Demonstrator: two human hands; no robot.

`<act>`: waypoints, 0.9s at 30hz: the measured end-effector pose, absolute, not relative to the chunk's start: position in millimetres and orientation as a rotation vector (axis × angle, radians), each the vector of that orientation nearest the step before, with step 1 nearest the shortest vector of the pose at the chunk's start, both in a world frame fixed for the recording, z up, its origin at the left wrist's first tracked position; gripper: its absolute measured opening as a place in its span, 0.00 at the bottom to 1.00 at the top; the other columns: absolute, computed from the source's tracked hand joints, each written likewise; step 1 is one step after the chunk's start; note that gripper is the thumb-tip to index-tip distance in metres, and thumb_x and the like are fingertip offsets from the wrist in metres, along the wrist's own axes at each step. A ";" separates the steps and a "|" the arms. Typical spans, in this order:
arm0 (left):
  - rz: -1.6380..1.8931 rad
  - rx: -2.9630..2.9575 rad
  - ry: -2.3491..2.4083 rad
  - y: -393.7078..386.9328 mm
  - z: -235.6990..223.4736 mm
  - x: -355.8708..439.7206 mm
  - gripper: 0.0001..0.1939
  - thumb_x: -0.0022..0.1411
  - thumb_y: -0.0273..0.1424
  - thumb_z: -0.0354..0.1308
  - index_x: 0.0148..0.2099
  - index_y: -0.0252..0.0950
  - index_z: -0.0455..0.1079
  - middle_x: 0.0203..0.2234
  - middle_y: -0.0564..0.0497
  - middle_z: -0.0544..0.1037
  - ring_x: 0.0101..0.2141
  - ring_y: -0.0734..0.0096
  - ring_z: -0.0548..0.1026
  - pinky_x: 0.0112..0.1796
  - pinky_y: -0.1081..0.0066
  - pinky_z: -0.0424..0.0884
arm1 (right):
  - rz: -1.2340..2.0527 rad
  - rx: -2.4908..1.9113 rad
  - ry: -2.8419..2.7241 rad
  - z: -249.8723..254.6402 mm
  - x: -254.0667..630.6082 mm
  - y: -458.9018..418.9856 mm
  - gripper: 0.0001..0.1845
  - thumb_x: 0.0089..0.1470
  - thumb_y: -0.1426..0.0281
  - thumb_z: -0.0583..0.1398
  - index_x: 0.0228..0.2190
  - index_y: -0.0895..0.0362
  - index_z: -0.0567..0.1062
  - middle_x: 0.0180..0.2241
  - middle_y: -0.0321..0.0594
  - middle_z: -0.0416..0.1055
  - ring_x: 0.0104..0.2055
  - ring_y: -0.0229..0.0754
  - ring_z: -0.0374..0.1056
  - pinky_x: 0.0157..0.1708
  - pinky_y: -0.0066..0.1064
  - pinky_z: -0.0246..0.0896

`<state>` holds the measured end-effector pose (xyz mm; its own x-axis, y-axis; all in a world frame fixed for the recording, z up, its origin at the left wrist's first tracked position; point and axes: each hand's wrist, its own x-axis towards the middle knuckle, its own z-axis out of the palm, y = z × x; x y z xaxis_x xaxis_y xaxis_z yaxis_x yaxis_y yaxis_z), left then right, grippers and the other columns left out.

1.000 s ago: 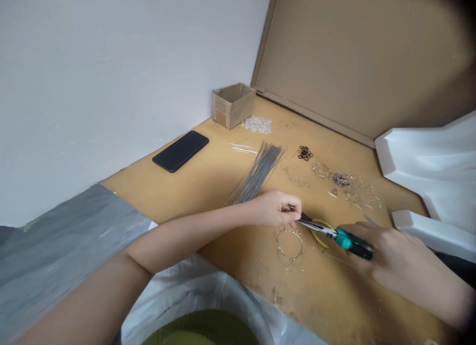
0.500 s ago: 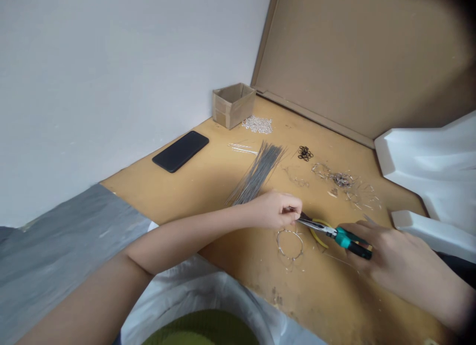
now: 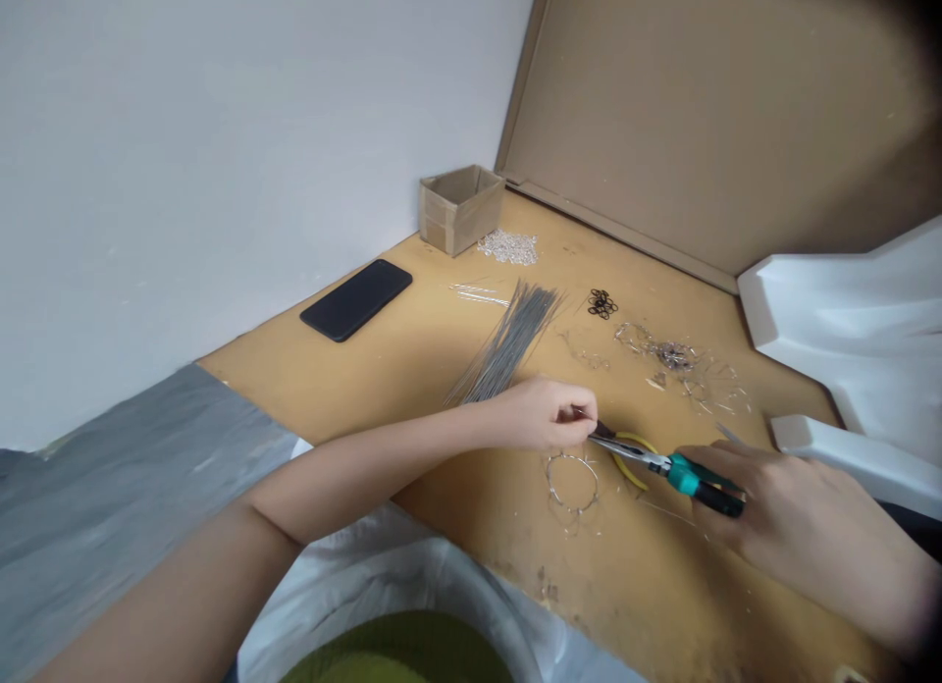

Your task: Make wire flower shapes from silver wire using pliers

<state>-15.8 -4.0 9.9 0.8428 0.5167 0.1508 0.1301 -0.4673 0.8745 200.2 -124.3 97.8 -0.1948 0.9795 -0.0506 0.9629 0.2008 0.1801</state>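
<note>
In my right hand [image 3: 780,506] is a pair of needle-nose pliers [image 3: 684,475] with teal and black handles. Their jaws point left and reach the fingertips of my left hand [image 3: 555,415]. That hand is closed in a pinch; what lies between its thumb and finger is too small to make out. Just below it is a ring of thin silver wire [image 3: 572,482] with short wire ends sticking out. Behind the pliers, partly covered, is a tool with a yellow curved handle [image 3: 631,459]. A bundle of straight grey wires [image 3: 511,340] lies beyond my left wrist.
At the back stand a small cardboard box [image 3: 461,212] and a pile of tiny clear pieces [image 3: 509,246]. A black phone [image 3: 357,300] lies left. Black rings [image 3: 601,304] and tangled wire pieces [image 3: 675,355] lie right, near a white moulded object [image 3: 816,310].
My right hand and the pliers have shifted slightly to the right and down at the handle end. My left hand stays in nearly the same place, still pinched.
</note>
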 end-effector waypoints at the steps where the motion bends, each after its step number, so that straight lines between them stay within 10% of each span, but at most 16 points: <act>1: 0.512 2.044 0.471 -3.7 10.2 -16.0 0.08 0.57 0.30 0.49 0.34 0.34 0.68 0.23 0.54 0.73 0.23 0.81 0.64 0.28 0.78 0.59 | 0.143 1.873 2.283 98.3 200.3 -124.1 0.10 0.46 0.67 0.55 0.31 0.46 0.76 0.24 0.33 0.74 0.20 0.43 0.71 0.19 0.31 0.56; 21: 0.482 1.676 0.438 18.3 17.0 -20.5 0.06 0.54 0.29 0.59 0.33 0.31 0.70 0.27 0.51 0.74 0.29 0.79 0.71 0.34 0.76 0.66 | 0.237 1.894 2.116 97.6 217.9 -126.2 0.10 0.46 0.63 0.55 0.31 0.45 0.75 0.17 0.34 0.71 0.17 0.47 0.68 0.14 0.32 0.51; 27: 0.357 1.372 0.485 22.2 23.0 -21.1 0.05 0.53 0.27 0.60 0.30 0.30 0.67 0.19 0.55 0.72 0.22 0.82 0.71 0.27 0.78 0.65 | 0.342 1.859 2.278 90.0 215.8 -125.6 0.16 0.50 0.61 0.53 0.39 0.53 0.73 0.34 0.41 0.74 0.31 0.48 0.71 0.27 0.37 0.63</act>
